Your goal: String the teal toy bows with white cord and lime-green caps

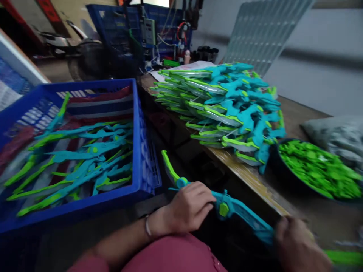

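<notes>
A long turquoise plastic toy bow with lime-green parts is held across my lap. My left hand has its fingers wrapped round it near the left limb, whose curved green tip sticks out past the hand. At the other end, my right hand is closed on the bow, somewhat smeared by motion. A green pentagon-shaped piece sits on the bow's middle. More toy bows of the same kind lie stacked on the table in front of me, their green limbs pointing left.
To the left, a blue crate holds loose bows over a striped cloth. On the table at right is a dark basin of small green parts, beside a pale plastic bag. A control box and cables stand behind.
</notes>
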`<state>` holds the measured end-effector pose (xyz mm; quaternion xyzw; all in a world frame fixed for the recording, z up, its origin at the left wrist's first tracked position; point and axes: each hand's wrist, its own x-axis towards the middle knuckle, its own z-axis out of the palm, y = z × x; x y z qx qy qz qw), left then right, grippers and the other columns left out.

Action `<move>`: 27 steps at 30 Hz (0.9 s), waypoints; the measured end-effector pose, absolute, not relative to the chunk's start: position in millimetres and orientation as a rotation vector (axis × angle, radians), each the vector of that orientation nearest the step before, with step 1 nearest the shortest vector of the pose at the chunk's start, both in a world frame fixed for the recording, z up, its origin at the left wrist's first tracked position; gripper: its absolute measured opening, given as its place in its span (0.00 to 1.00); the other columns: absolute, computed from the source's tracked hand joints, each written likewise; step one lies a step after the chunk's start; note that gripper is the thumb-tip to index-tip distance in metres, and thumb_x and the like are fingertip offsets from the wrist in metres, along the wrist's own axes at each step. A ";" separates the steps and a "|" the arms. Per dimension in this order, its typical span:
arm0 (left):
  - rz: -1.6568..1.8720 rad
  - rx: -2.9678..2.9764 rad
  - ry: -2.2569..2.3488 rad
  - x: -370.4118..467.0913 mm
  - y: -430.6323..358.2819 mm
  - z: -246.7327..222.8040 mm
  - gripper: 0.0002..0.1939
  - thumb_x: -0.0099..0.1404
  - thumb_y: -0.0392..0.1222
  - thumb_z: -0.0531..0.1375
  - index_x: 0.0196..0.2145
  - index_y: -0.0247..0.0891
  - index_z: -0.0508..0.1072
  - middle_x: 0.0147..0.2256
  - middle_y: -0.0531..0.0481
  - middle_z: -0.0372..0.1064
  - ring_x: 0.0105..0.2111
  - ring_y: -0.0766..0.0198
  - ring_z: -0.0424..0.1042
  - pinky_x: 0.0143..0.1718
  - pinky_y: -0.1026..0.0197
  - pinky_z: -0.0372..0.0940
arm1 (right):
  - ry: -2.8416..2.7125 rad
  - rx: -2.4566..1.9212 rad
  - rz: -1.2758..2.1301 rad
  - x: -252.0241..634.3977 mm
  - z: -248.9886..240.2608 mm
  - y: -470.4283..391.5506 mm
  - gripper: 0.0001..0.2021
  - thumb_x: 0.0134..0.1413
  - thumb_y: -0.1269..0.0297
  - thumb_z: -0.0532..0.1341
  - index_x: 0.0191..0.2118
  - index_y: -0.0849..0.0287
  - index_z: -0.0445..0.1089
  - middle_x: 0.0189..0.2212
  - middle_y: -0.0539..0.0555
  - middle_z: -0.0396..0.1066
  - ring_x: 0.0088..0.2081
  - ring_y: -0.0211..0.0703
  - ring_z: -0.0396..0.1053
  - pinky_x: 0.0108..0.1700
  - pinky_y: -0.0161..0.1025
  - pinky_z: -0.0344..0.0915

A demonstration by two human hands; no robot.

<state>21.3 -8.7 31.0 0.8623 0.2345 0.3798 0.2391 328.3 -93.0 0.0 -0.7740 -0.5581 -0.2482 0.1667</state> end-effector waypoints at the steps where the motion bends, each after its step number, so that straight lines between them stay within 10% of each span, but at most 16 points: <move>1: 0.904 2.384 0.544 44.9 -4.5 31.2 0.07 0.72 0.36 0.57 0.45 0.34 0.72 0.42 0.42 0.75 0.45 0.55 0.73 0.50 0.53 0.70 | -1.601 -2.225 -0.844 321.3 -2.6 -99.5 0.21 0.71 0.58 0.50 0.33 0.64 0.72 0.13 0.46 0.50 0.14 0.38 0.46 0.20 0.35 0.36; 14: -0.419 1.671 -0.208 225.9 4.5 -18.7 0.43 0.51 0.35 0.69 0.65 0.37 0.65 0.60 0.44 0.69 0.61 0.46 0.65 0.68 0.46 0.54 | -1.544 -2.197 -0.679 275.9 -17.1 -148.2 0.15 0.66 0.77 0.45 0.33 0.59 0.65 0.24 0.52 0.65 0.27 0.43 0.63 0.36 0.41 0.63; 20: -0.533 1.587 -0.203 237.8 7.1 -21.1 0.39 0.59 0.39 0.65 0.68 0.42 0.63 0.67 0.46 0.61 0.67 0.47 0.57 0.70 0.46 0.47 | -1.020 -1.916 -0.358 281.3 28.7 -183.6 0.10 0.70 0.74 0.53 0.45 0.59 0.70 0.40 0.55 0.71 0.40 0.38 0.71 0.41 0.34 0.70; 27: -0.508 1.680 -0.019 225.6 2.9 -20.3 0.39 0.61 0.42 0.64 0.69 0.44 0.62 0.68 0.44 0.61 0.66 0.44 0.58 0.70 0.40 0.45 | -0.604 -1.876 -0.415 305.0 57.9 -215.8 0.06 0.66 0.70 0.62 0.40 0.57 0.77 0.28 0.47 0.67 0.27 0.32 0.64 0.28 0.31 0.61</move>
